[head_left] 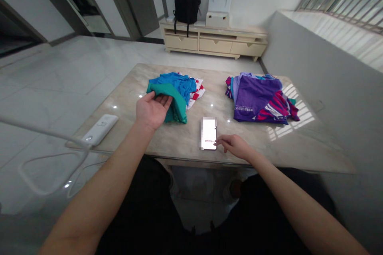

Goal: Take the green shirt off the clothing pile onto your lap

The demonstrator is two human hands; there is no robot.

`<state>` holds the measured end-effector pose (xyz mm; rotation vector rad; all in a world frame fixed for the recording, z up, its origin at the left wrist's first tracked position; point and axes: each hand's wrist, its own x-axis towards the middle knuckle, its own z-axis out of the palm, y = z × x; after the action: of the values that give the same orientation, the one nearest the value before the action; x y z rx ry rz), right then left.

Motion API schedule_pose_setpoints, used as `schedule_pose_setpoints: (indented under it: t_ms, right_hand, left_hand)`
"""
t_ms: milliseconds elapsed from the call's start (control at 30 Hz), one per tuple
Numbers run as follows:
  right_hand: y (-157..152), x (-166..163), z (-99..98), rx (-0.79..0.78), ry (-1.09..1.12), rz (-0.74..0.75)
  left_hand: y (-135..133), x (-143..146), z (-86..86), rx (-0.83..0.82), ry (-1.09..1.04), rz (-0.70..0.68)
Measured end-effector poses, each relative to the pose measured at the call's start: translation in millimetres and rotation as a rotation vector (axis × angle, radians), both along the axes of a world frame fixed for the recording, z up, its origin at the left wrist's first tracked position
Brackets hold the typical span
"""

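Out on the left of the pale marble bench (125,135), a white plastic oblong device (99,129)! Next, the left hand (152,110) lies open, palm up, under a fold of teal cloth (179,105) by crumpled blue fabric (176,83); then a bright-screened phone (208,133), the right hand (235,146) half-curled, gripping nothing, fingertips at its edge; crumpled purple shirt (254,95) far right.

Table (214,87) — L clothes pile (170,95), R clothes pile (259,99) — phone (208,133) btwn, nearer edge.

Head-worn view, facing forward and down over a marble table (191,143).
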<state>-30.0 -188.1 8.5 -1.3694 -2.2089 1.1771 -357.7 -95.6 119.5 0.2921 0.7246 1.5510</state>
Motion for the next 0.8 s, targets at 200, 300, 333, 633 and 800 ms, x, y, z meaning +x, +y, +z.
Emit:
schedule_pose_setpoints:
  t_ms: [200,300,333,633,800]
  right_hand:
    - [0.0,-0.5,0.5,-0.012,0.015,-0.009]
    - [0.0,-0.8,1.1,-0.004,0.015,-0.005]
    - [0.1,-0.9,1.3,-0.004,0.015,-0.006]
    - [-0.1,-0.6,1.7,0.002,0.006,-0.007]
    - [0.0,-0.9,1.7,0.005,0.005,-0.006]
  left_hand:
    - [-1.2,0.4,0.7,0.020,-0.011,-0.006]
    - [-1.0,0.3,0.9,0.029,-0.017,-0.012]
    - [-1.0,0.5,1.1,0.032,-0.021,-0.012]
    - [-2.5,0.8,1.5,0.083,-0.012,0.003]
    - [3.5,-1.5,-2.6,0.042,0.004,0.060]
